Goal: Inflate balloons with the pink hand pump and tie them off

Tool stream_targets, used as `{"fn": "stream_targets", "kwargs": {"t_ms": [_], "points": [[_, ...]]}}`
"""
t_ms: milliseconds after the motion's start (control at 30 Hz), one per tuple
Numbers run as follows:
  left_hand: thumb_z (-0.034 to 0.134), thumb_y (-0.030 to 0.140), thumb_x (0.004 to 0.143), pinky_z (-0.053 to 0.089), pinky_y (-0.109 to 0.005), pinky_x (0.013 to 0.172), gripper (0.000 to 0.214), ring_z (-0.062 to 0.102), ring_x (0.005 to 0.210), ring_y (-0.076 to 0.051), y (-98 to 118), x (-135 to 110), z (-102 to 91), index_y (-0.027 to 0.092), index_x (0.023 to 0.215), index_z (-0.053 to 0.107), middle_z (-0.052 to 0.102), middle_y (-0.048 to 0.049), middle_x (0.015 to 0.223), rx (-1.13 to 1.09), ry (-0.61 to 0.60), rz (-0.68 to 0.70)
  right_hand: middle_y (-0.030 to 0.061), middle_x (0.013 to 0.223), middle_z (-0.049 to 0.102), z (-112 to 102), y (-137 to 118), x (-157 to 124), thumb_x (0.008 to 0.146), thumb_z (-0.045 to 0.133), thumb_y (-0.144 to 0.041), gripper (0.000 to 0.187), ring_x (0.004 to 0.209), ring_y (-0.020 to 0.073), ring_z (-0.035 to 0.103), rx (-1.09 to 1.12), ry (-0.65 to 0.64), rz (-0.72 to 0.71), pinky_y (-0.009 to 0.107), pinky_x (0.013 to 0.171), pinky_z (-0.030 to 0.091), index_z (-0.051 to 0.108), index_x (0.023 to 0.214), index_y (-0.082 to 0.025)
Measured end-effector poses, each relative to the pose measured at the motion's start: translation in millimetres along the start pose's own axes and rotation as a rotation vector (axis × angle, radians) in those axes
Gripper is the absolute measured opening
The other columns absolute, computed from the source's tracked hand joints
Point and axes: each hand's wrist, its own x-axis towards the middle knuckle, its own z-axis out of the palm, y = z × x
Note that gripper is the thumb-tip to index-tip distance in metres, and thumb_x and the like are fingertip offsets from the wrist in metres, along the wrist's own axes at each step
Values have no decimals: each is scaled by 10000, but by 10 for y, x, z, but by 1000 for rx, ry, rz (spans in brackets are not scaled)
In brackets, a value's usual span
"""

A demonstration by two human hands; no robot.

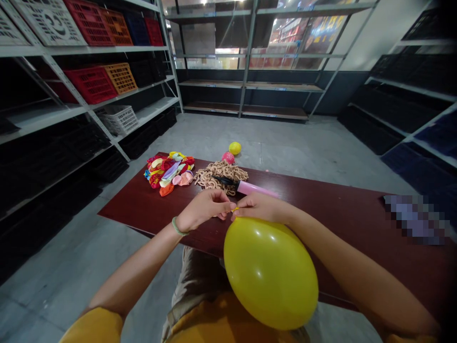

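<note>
A blown-up yellow balloon [271, 274] hangs over the table's near edge, in front of my body. My right hand [262, 207] is closed around its neck, just above the round part. From the left, my left hand [210, 207] pinches at the yellow tip of the same neck, thumb and fingers pressed together. The two hands meet there, so most of the neck is hidden. Just beyond them lies a balloon pump [255, 189] with a pink barrel and black end, partly on a heap of beige cord [210, 175].
The dark red table [342, 224] carries a pile of uninflated coloured balloons [169, 171] at left and a blurred item [414, 219] at right. A small yellow balloon [234, 148] and a pink one [228, 157] are beyond the far edge. Shelves with crates [91, 85] stand left.
</note>
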Motion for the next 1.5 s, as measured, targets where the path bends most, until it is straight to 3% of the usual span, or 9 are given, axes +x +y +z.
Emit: {"fn": "stream_targets", "kwargs": {"t_ms": [200, 367, 467, 567, 933, 1100, 1167, 1367, 1500], "points": [[726, 340, 791, 465, -230, 584, 218, 613, 600, -115, 101, -55, -72, 146, 788, 627, 666, -12, 677, 286, -44, 89, 41, 769, 704, -20, -93, -56, 912, 525, -428, 357, 638, 144, 572, -121, 16, 6, 262, 571, 376, 744, 859, -151], [659, 326, 846, 486, -247, 622, 303, 642, 643, -136, 121, -99, -175, 173, 1107, 684, 708, -22, 754, 390, -136, 85, 24, 726, 688, -30, -154, -81, 910, 510, -413, 353, 636, 137, 558, -195, 31, -46, 257, 585, 353, 747, 824, -166], [625, 341, 865, 456, -238, 594, 236, 611, 621, -134, 102, -122, -213, 167, 967, 748, 705, -33, 736, 487, -183, 94, 18, 718, 688, -32, -177, -88, 903, 511, -372, 323, 617, 129, 543, -237, 30, -55, 256, 584, 344, 747, 807, -172], [633, 344, 857, 432, -232, 586, 214, 597, 615, -137, 74, -148, -233, 168, 825, 750, 685, -27, 674, 556, -95, 118, 12, 689, 675, -23, -165, -84, 899, 513, -355, 311, 597, 122, 531, -249, 38, -18, 252, 569, 342, 753, 820, -172], [639, 347, 861, 447, -238, 617, 197, 609, 649, -147, -11, -172, -233, 176, 849, 738, 700, -26, 723, 492, 102, 188, 41, 843, 732, -169, -194, 143, 932, 530, -518, 398, 718, 162, 627, -71, -111, 9, 260, 625, 460, 761, 964, -196], [640, 347, 863, 451, -243, 628, 198, 611, 665, -151, -32, -171, -294, 173, 840, 732, 708, -36, 760, 494, 114, 201, 113, 1040, 724, -541, -21, 514, 1013, 393, -445, 453, 880, 195, 635, -159, 145, 16, 295, 764, 485, 709, 1088, -129], [638, 338, 863, 449, -241, 625, 192, 610, 669, -150, -42, -167, -343, 172, 844, 734, 705, -36, 765, 507, 123, 208, 107, 969, 719, -667, 133, 728, 1007, 438, -340, 356, 863, 186, 630, -264, 260, 56, 295, 785, 487, 696, 1039, -97], [626, 315, 869, 439, -238, 634, 178, 607, 686, -145, -122, -155, -461, 179, 865, 743, 701, -22, 768, 542, 135, 212, 64, 1161, 646, -666, 459, 1120, 938, 618, -398, 329, 989, 223, 645, -415, 296, 119, 402, 854, 551, 631, 1154, -150], [627, 320, 869, 422, -237, 622, 179, 597, 666, -139, -142, -158, -469, 177, 854, 734, 689, -13, 738, 530, 142, 196, 73, 817, 687, -592, 485, 1131, 909, 633, -359, 218, 803, 198, 613, -443, 368, 109, 304, 723, 441, 688, 827, -164]]}}
